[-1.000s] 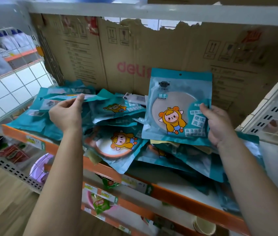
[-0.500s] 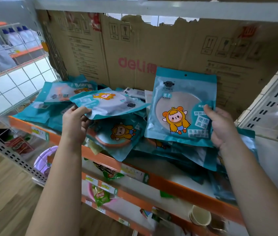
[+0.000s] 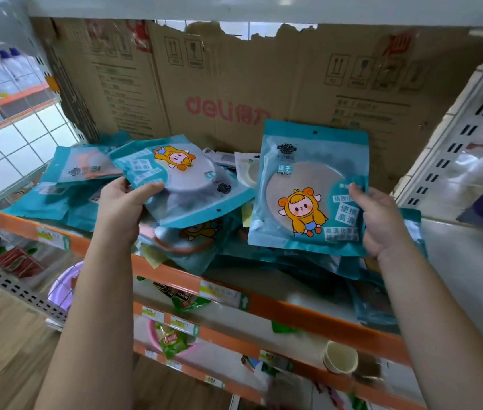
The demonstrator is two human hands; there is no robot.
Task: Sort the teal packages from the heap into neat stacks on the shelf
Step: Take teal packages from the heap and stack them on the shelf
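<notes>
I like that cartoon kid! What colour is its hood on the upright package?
Yellow, on the upright package; head view.

Seemingly a shop: blurred price labels (image 3: 224, 295) edge shelves (image 3: 317, 319).

Left hand (image 3: 121, 202) lifted 1 teal package (image 3: 181, 179) off heap (image 3: 65, 202) (print upside down).

Two hands (image 3: 121, 208) (image 3: 382, 220), two held packages (image 3: 181, 179) (image 3: 308, 187)
</notes>
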